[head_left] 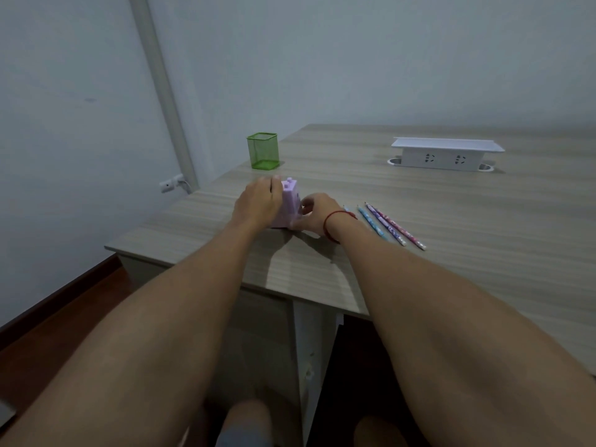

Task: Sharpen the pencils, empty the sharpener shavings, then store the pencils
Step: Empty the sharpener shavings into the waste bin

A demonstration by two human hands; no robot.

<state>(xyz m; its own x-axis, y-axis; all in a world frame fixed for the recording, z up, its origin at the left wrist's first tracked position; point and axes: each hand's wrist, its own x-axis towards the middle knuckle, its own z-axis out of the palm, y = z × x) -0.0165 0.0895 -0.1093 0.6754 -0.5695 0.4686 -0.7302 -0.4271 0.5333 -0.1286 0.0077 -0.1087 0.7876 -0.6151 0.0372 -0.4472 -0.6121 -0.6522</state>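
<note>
Two hands on the purple sharpener (290,204)

Standing upright on the bench (451,221), near its front left corner, between both hands. Left hand (258,201) wrapped round the left side, fingertips curled over the top edge: grip clamped on the body. Right hand (314,217) pressed to the lower right side, fingers bent and pinching there (exactly which part, too hidden to tell): grip likewise closed on the sharpener. Red string bracelet (335,221) round the right wrist.

Just right of that wrist, pencils (392,225) lying flat on the bench, side by side and nearly touching, slanted from far left to near right. Three plainly seen, patterned in blue, purple and pink, with what may be a fourth tip peeping out beside the wrist. Touched by neither hand.

Behind the sharpener, near the left edge of the bench, green mesh pencil holder (263,151), upright. Well apart, toward the far right, white socket box (446,154) with two outlets facing forward. Bare forearms reaching in from below.
</note>
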